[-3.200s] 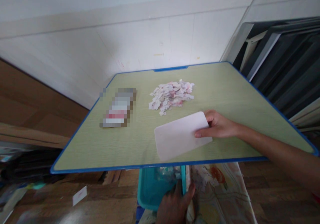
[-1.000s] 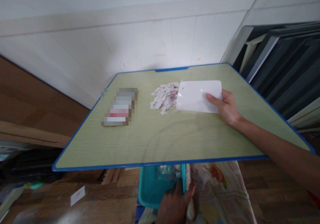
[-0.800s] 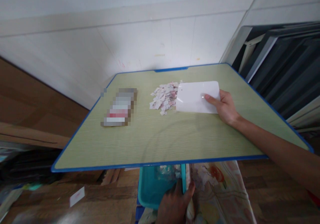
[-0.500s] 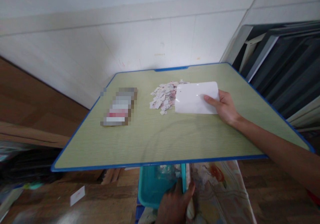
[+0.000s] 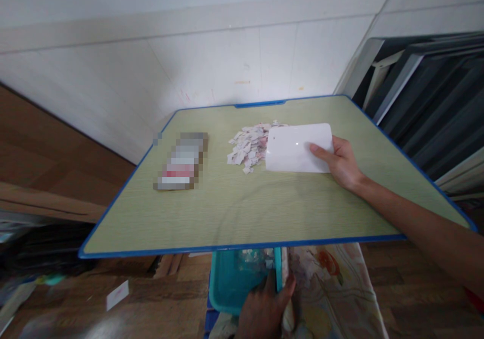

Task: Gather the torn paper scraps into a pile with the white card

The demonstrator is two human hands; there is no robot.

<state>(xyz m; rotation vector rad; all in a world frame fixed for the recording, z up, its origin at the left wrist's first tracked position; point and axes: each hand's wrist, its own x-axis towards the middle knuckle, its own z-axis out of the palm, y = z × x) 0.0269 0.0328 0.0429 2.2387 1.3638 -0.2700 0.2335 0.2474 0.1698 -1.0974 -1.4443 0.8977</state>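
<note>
My right hand (image 5: 342, 162) is closed on a white plastic scraper (image 5: 295, 147), a flat rounded sheet, thumb on top and fingers hidden beneath. Its left edge overlaps a pile of small torn paper scraps (image 5: 247, 147) on the pale green folding table (image 5: 181, 223). Below the table's front edge, my left hand (image 5: 262, 309) grips the side of a teal plastic basin (image 5: 227, 301), with fingers inside and thumb outside the rim. Several pale scraps and something clear lie at the basin's far end, partly hidden under the table.
A blurred-out flat item (image 5: 179, 162) lies on the table's left side. Dark panels (image 5: 434, 87) lean at the right, and a white wall (image 5: 242, 62) stands behind. Beside the basin is a flower-patterned cloth (image 5: 333, 293). A paper card (image 5: 117, 295) lies on the wooden floor.
</note>
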